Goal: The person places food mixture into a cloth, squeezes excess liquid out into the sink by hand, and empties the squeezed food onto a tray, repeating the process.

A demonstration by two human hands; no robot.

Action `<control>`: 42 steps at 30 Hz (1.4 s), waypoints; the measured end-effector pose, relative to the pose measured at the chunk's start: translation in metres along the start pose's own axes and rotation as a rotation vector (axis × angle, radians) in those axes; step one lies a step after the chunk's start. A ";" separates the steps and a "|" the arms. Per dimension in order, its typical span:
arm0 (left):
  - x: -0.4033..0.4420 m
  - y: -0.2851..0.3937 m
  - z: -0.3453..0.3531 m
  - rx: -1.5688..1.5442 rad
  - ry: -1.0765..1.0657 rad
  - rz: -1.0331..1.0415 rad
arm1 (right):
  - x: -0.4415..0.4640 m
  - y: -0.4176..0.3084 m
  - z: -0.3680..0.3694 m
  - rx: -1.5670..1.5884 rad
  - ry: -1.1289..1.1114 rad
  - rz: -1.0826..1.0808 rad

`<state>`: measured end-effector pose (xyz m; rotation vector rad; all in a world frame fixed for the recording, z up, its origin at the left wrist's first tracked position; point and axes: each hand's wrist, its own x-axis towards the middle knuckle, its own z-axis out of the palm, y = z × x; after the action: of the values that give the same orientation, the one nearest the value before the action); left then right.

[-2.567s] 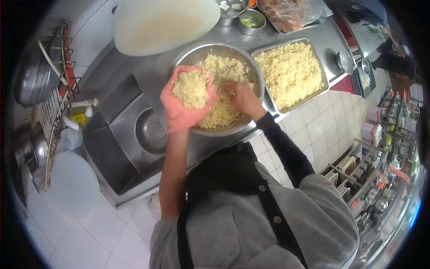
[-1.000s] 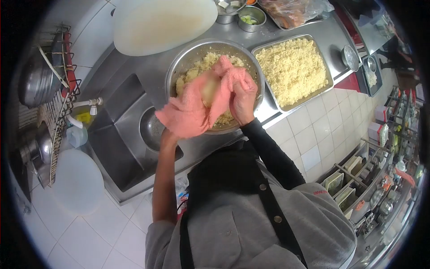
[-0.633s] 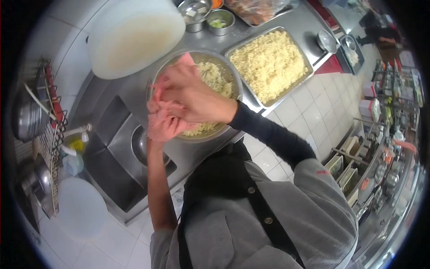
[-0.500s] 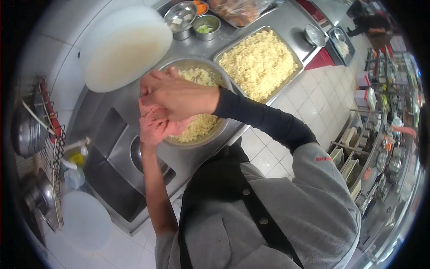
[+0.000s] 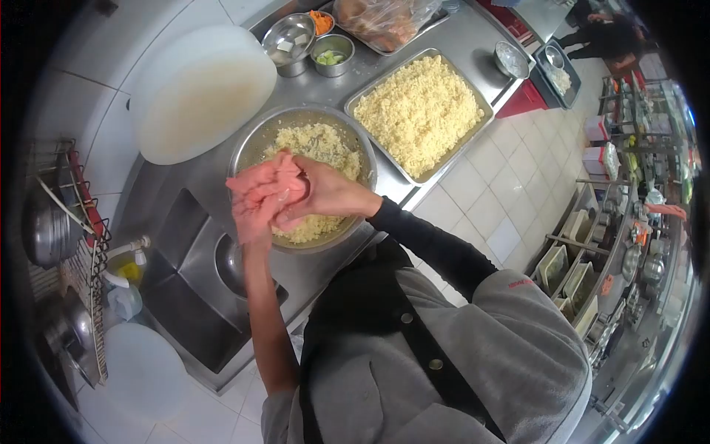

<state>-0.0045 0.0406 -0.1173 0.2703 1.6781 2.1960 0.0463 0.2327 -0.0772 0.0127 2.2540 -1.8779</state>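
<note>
My left hand (image 5: 255,200) is inside a crumpled pink glove (image 5: 272,185), which covers it down to the wrist. Folds of the glove hide how its fingers are set. Bare and with a dark sleeve on its forearm, my right hand (image 5: 325,191) grips the glove from the right side, thumb on top and fingers underneath. Both hands meet above the left part of a large metal bowl (image 5: 244,140). Inside the bowl lies a pale yellow, crumbly grain-like food (image 5: 318,140), partly hidden by the hands.
Beside the bowl sits a metal tray (image 5: 484,118) heaped with yellow grains (image 5: 418,115). Small metal bowls (image 5: 333,55) with cut food stand behind. A white board (image 5: 207,96) leans at the wall; a sink (image 5: 192,281) is front left. Another person (image 5: 603,41) is far right.
My right hand has turned and come down from over the glove to its right side. More of the bowl and its food now shows.
</note>
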 end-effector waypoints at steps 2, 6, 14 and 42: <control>-0.001 0.010 0.015 0.077 -0.049 0.019 | 0.004 0.005 0.000 0.001 0.019 -0.070; 0.008 -0.003 0.019 0.069 -0.019 0.125 | 0.003 0.014 -0.014 -0.301 0.087 -0.285; -0.009 0.005 0.026 -0.091 0.063 -0.359 | 0.025 -0.004 -0.036 -0.208 -0.060 -0.520; -0.097 0.049 -0.086 0.065 0.490 0.050 | 0.009 -0.028 0.105 0.338 -0.593 -0.039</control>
<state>0.0452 -0.0859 -0.0877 -0.2342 2.0074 2.3812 0.0496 0.1240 -0.0688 -0.4715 1.5460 -1.9301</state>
